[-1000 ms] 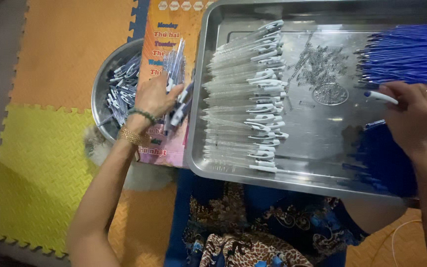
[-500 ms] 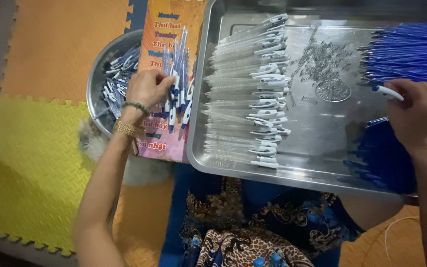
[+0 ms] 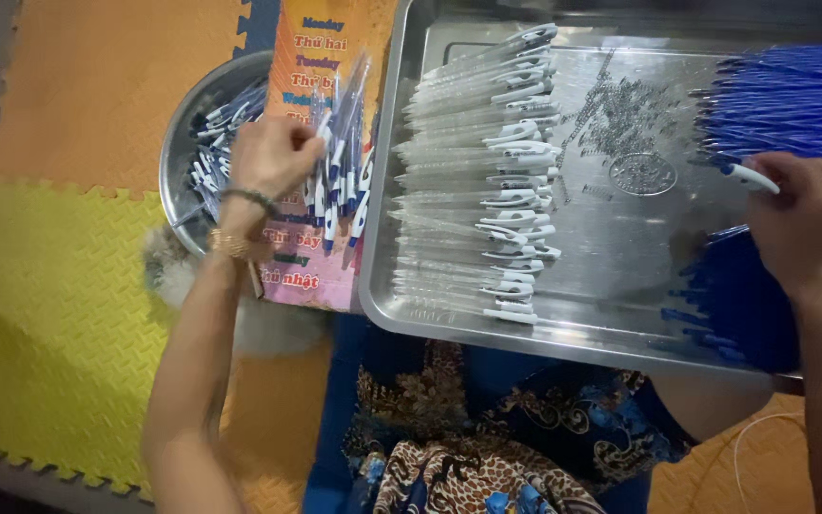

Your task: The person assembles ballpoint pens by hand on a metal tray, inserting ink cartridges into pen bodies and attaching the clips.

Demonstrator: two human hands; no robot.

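At the far left, yellow and orange foam floor mats (image 3: 59, 276) cover the floor. A round steel bowl (image 3: 183, 143) sits on them, filled with blue-and-white pen parts (image 3: 216, 157). Just right of the bowl, the left hand (image 3: 273, 157), with a dark bracelet and a gold one at the wrist, has its fingers (image 3: 308, 143) closed on the upper end of one of the assembled blue-and-white pens (image 3: 340, 171). These lie in a loose heap on a colourful printed card (image 3: 321, 57) that overlaps the bowl's edge.

Right of the card, a large rectangular steel tray (image 3: 611, 324) rests across the person's lap, over blue patterned cloth (image 3: 487, 428). Along the tray's left side lies a neat column of clear pen barrels with white clips (image 3: 482, 181). Small metal springs (image 3: 625, 114) are scattered in the middle. A pile of thin blue ink refills (image 3: 782, 95) fills the upper right corner. Below it the right hand (image 3: 806, 224), a ring on one finger, pinches a white-tipped blue refill (image 3: 749, 177) between closed fingers.
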